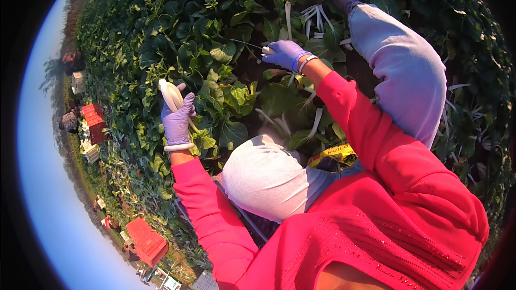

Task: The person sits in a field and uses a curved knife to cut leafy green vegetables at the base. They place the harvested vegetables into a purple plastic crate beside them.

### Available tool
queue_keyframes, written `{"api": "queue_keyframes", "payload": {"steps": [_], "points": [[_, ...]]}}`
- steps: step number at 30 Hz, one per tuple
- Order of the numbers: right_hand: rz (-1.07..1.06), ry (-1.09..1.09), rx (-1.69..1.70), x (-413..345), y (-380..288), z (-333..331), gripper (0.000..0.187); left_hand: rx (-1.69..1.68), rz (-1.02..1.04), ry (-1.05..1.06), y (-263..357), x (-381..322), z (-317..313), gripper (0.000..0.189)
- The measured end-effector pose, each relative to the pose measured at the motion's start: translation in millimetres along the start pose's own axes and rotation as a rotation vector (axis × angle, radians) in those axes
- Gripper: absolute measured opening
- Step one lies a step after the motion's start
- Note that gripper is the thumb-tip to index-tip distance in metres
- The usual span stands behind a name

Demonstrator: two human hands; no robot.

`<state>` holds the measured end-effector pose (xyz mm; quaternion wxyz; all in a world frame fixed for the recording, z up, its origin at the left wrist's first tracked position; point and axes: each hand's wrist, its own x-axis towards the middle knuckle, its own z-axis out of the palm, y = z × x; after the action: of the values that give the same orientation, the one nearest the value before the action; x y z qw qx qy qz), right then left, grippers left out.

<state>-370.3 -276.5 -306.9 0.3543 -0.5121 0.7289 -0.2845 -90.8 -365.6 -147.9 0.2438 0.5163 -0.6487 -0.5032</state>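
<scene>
My left hand (177, 125), in a thin purple glove, grips a head of bok choy (171, 96). Its thick white stems and pale base point up past my thumb, while green leaves hang below my fingers. My right hand (287, 54), gloved the same way, is closed around the pale handle of a knife (246, 43). The thin blade points left over the leaves, apart from the bok choy. Standing bok choy plants (238, 98) grow between and below my hands. Loose white stalks (316, 16) lie on the soil beyond my right hand.
My bent knees frame the work area. A yellow bag with writing (338, 151) lies between my legs, and a dark plastic crate (254, 221) sits beside my left thigh. Red crates (147, 241), a pale crate (92, 152) and a person (69, 121) are farther off at left.
</scene>
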Motion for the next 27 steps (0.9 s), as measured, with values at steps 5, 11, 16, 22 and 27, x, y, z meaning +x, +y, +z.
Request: {"api": "queue_keyframes", "payload": {"steps": [5, 11, 16, 22, 27], "points": [[0.103, -0.179, -0.1, -0.2, 13.5, 47.2, 0.043, 0.559, 0.185, 0.028, 20.5, 12.0, 32.9, 0.033], [0.129, -0.194, 0.026, -5.0, 29.0, 102.8, 0.043, 1.221, 0.186, -0.424, -59.8, 43.3, 79.7, 0.031], [0.062, -0.434, -0.11, -5.9, 26.2, 134.9, 0.04, 1.377, -0.044, -0.4, -120.4, 31.7, 30.6, 0.065], [-0.005, -0.94, -0.506, 17.4, 31.5, 126.5, 0.037, 1.386, -0.137, -0.279, -152.2, -2.0, -19.3, 0.088], [-0.195, -0.642, -0.284, 17.8, 14.6, 145.3, 0.042, 1.413, -0.171, -0.318, -174.6, -18.7, -35.9, 0.062]]}}
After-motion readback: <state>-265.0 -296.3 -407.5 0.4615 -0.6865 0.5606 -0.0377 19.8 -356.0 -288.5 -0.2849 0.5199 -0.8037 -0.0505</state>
